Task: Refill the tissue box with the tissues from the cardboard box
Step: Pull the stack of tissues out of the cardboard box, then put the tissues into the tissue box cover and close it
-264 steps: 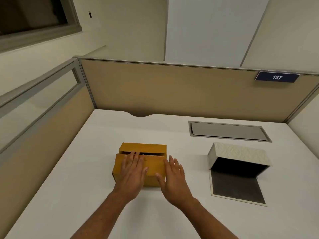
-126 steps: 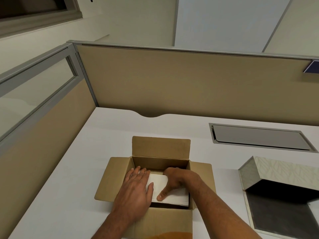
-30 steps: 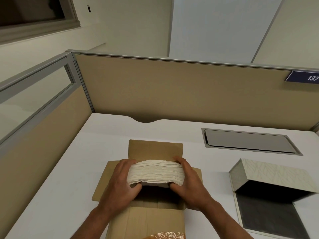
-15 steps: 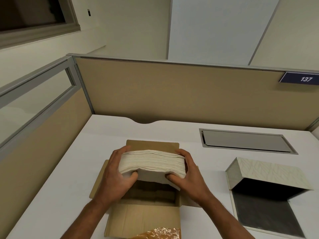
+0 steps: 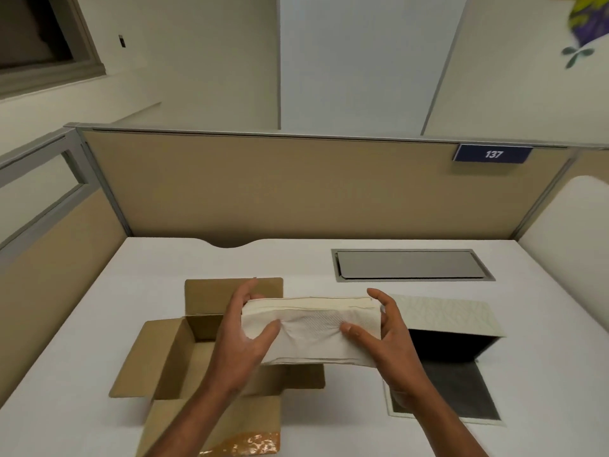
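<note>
Both hands, left hand (image 5: 242, 338), right hand (image 5: 390, 338), clasping tissues (image 5: 311, 328)

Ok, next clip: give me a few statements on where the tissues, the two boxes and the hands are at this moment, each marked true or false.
1. Both the left hand and the right hand grip the tissue stack. True.
2. The tissue stack lies inside the cardboard box. False: it is held in the air, between the two boxes.
3. The cardboard box has its flaps open. True.
4. The tissue box is shut. False: it stands open, its dark interior showing.
5. The tissue box sits to the left of the cardboard box. False: it sits to the right.
</note>
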